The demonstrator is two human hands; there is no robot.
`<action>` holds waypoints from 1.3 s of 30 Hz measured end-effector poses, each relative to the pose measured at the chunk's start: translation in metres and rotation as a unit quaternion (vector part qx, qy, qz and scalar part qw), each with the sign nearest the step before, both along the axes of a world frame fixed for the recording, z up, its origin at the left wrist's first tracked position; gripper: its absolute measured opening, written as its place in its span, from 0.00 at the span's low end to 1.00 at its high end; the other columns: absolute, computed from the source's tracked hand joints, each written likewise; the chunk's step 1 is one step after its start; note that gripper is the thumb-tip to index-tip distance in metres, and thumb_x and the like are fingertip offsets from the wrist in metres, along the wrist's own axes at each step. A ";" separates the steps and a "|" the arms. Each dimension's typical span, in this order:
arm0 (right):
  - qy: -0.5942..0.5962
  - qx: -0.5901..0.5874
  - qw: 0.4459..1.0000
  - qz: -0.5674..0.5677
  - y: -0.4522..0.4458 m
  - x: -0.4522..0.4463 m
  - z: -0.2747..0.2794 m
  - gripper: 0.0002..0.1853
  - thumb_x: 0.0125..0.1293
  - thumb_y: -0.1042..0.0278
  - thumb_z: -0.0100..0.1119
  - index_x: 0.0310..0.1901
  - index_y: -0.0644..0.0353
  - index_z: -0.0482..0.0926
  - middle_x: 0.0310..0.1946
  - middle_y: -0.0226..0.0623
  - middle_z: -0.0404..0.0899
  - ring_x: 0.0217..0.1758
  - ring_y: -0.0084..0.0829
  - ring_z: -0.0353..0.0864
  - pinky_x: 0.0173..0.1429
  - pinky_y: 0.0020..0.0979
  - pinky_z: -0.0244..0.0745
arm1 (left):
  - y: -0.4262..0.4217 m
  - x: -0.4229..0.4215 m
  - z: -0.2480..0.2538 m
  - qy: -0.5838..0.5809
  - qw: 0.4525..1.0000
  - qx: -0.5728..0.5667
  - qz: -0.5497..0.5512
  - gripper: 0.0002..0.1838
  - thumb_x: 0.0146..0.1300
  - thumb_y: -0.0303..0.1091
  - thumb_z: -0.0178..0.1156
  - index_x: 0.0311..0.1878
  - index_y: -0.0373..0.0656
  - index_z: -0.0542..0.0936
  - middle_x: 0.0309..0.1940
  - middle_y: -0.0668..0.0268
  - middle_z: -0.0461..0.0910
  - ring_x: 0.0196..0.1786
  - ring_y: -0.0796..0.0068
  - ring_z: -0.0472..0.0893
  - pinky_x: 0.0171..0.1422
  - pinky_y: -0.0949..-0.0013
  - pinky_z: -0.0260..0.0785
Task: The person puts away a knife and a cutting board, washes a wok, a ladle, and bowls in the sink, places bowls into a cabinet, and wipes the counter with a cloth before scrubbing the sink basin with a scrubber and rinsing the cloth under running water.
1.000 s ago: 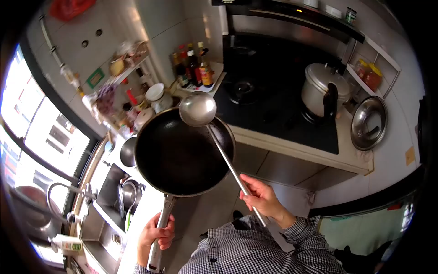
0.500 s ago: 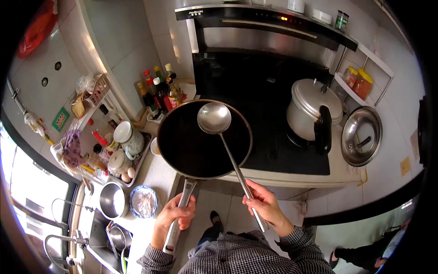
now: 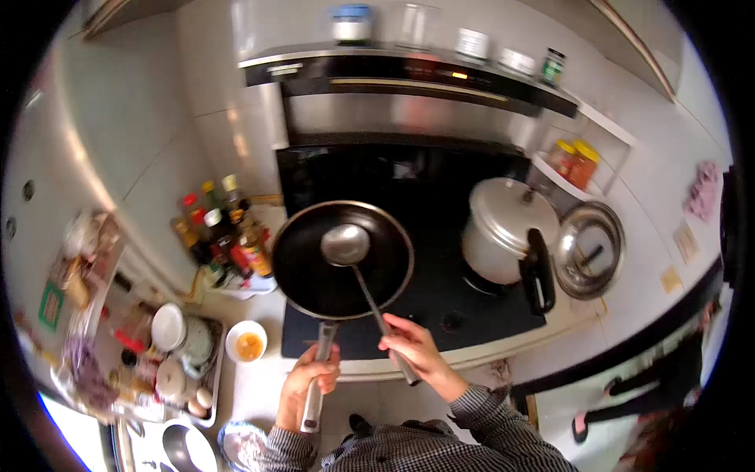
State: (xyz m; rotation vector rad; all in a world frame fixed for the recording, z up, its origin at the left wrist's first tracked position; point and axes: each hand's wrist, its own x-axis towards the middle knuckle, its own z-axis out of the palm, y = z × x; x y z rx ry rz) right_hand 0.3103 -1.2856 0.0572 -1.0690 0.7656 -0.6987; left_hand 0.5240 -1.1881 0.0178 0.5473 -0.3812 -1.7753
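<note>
My left hand point(image 3: 309, 376) is wrapped round the metal handle of a dark frying pan point(image 3: 303, 263). The pan is over the left part of the black stove top point(image 3: 464, 322); whether it rests there or hangs just above, I cannot tell. In my right hand point(image 3: 413, 352) is the long handle of a steel ladle point(image 3: 346, 245), fingers closed on it. The ladle's bowl is over the inside of the pan; contact with the pan's bottom cannot be made out. No food shows in the pan.
A pressure cooker point(image 3: 503, 236) stands on the right of the stove, beside a steel lid point(image 3: 591, 250). Left of the pan are sauce bottles point(image 3: 228, 228) and a white bowl point(image 3: 246, 342) with something orange-yellow inside. Another person's legs point(image 3: 637, 401) show at lower right.
My view has tilted up and turned left. The pan has moved forward, from the counter's front edge to over the stove. The ladle has gone with it, its bowl lower in the pan.
</note>
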 end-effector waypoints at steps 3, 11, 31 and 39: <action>-0.047 -0.034 0.998 -0.007 -0.011 0.012 -0.006 0.26 0.66 0.60 0.52 0.61 0.64 0.61 0.40 0.34 0.74 0.41 0.24 0.76 0.45 0.24 0.73 | -0.016 0.011 -0.003 0.015 1.000 -0.001 -0.015 0.18 0.48 0.19 0.55 0.46 0.38 0.69 0.21 0.66 0.66 0.14 0.82 0.64 0.14 0.77 0.57; 0.204 -0.207 0.950 -0.115 -0.018 -0.111 -0.075 0.11 0.65 0.60 0.52 0.36 0.57 0.79 0.16 0.25 0.70 0.14 0.15 0.64 0.17 0.20 0.57 | -0.019 -0.009 -0.010 -0.024 0.995 0.022 0.090 0.26 0.64 0.54 0.46 0.50 0.38 0.70 0.23 0.67 0.67 0.17 0.77 0.67 0.18 0.74 0.64; 0.097 -0.114 0.874 -0.462 -0.233 -0.654 -0.105 0.16 0.66 0.58 0.47 0.46 0.62 0.74 0.40 0.36 0.76 0.44 0.30 0.75 0.47 0.32 0.71 | -0.004 -0.213 -0.083 -0.044 0.913 0.336 0.229 0.07 0.62 0.36 0.51 0.33 0.46 0.76 0.23 0.75 0.78 0.24 0.83 0.76 0.24 0.79 0.69; 0.229 -0.113 0.869 -0.424 -0.281 -0.675 -0.097 0.13 0.66 0.62 0.48 0.42 0.63 0.74 0.38 0.35 0.75 0.42 0.29 0.73 0.47 0.31 0.69 | 0.000 -0.236 -0.050 -0.035 0.860 0.398 0.319 0.08 0.62 0.34 0.51 0.30 0.47 0.77 0.16 0.73 0.73 0.17 0.79 0.72 0.20 0.76 0.67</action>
